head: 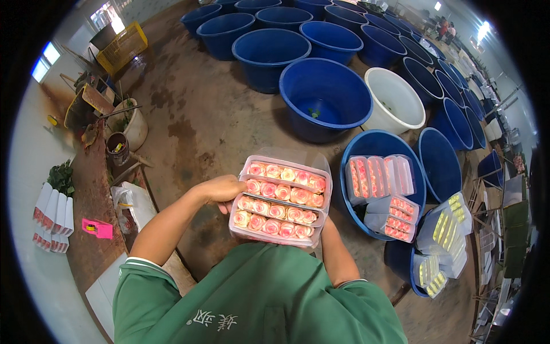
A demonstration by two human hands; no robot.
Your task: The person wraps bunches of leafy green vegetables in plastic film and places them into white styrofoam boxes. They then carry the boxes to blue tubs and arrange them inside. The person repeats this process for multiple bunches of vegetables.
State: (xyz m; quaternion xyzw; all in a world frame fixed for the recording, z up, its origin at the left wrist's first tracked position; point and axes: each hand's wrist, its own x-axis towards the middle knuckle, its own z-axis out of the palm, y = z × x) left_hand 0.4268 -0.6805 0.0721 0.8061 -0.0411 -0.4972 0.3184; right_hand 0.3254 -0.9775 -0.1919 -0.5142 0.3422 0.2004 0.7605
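My left hand [223,191] grips the left edge of stacked clear-plastic packs of pink-and-cream roses [281,195]. The blooms face up in several rows, parted by plastic edges and a dark line midway. My right forearm [339,253] runs behind the packs' right side, where the packs hide most of the right hand. Stems are out of sight below the blooms. Right of the packs stands a blue tub [343,172] holding more wrapped pink rose packs [380,176]. Another such pack [399,219] leans out over its near rim.
Packs of yellow flowers [444,232] crowd a blue tub [397,262] at right. A white tub [395,101] and many blue tubs [324,94] cover the floor ahead. Along the left wall, a worn bench [86,206] bears a pink object [97,228] and white-wrapped bundles [53,213].
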